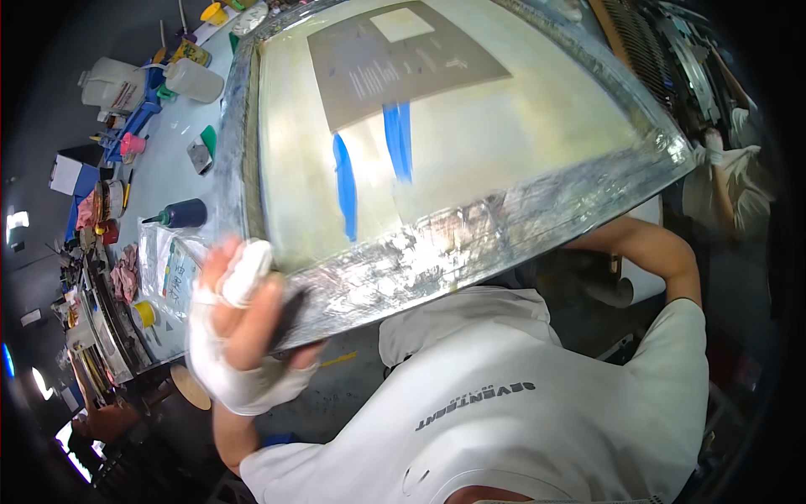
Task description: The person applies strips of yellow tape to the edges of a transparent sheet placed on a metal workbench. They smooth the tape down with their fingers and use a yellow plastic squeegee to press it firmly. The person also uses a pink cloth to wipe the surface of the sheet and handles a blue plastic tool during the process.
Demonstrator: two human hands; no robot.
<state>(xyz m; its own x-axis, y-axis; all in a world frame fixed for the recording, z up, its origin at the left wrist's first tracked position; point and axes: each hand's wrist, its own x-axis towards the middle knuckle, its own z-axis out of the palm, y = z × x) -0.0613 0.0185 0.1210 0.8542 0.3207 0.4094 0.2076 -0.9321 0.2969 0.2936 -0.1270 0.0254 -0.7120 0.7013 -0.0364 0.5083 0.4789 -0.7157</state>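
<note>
A large screen printing frame (470, 244) fills the upper middle, tilted, its wide edges wrapped in smudged, shiny tape. Its pale yellow mesh (504, 134) carries a grey stencil panel (403, 76) with light markings. Two blue strips (345, 189) run down from that panel. At the frame's near left corner, my left hand (243, 323), in a white glove with bare fingers, is closed on the edge. Motion smears it a little; whether the white bulge among its fingers is glove or cloth, I cannot tell. My right forearm passes under the near right edge, and that hand is hidden.
On the light blue table (168, 176) at left stand a dark squeeze bottle (183, 213), white plastic jugs (193, 80), a pink cup (132, 144) and a small scraper (200, 157). A clear plastic bag (168, 269) lies nearer. Another person (726, 181) is at far right.
</note>
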